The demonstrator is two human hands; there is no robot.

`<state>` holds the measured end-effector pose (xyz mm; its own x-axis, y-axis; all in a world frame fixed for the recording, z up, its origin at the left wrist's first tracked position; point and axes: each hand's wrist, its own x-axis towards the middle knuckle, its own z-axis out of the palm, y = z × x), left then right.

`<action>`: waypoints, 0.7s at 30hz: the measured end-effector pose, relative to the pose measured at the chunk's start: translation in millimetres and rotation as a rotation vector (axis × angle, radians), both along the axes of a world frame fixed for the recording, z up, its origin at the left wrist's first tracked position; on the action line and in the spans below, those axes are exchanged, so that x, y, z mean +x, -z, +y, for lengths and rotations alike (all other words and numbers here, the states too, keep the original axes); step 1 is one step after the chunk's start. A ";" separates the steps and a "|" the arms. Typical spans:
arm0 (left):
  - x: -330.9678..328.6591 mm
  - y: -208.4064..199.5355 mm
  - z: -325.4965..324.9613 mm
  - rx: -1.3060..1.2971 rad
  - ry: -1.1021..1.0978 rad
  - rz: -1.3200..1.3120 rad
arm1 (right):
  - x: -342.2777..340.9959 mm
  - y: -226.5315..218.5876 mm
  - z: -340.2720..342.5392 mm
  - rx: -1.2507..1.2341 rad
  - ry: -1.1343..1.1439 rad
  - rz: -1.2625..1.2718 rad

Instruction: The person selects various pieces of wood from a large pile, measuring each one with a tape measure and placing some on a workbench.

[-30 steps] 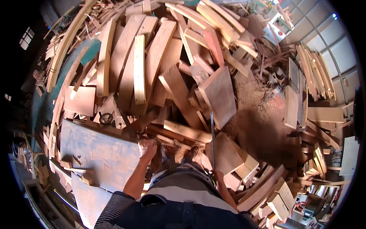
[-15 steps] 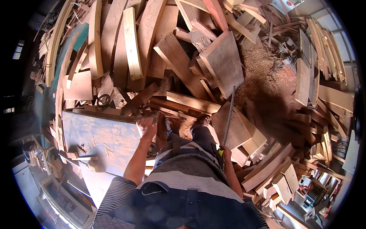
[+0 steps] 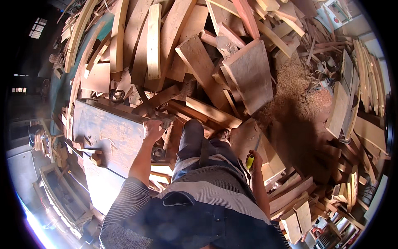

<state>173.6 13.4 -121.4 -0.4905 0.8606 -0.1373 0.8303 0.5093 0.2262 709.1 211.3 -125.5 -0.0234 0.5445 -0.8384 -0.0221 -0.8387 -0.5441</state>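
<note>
My right hand is closed around a yellow tape measure beside my right hip. A short length of its blade sticks out ahead over the boards. My left hand is closed on the near right corner of a flat metal machine table, fingers curled over the edge. Its fingertips are partly hidden, next to a rough greyish block. Sawdust and a few small wood offcuts lie on the table top.
Long planks lean in a heap ahead. A broad board stands tilted right of centre, with a sawdust pile beyond it. Loose boards cover the right side. A black handwheel sits behind the machine table.
The tape blade, which reached far ahead, is now mostly drawn in. My left leg has lifted or stepped forward. My left hand stays at the table corner.
</note>
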 end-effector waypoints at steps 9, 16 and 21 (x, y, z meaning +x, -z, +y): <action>9.7 -21.9 21.1 -0.263 -0.117 -0.103 | -0.2 -6.1 26.8 -0.104 0.058 0.153; -16.3 40.5 -19.0 -0.166 -0.222 -0.228 | -42.0 -26.1 54.9 -0.178 -0.008 0.281; -6.6 32.5 -0.4 -0.088 -0.103 -0.068 | -85.6 -51.7 114.7 -0.127 0.062 0.455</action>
<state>167.1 13.0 -153.9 -0.5628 0.7891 -0.2462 0.7567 0.6117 0.2307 623.5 326.0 -73.8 -0.3740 0.4508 -0.8105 -0.2868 -0.8873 -0.3612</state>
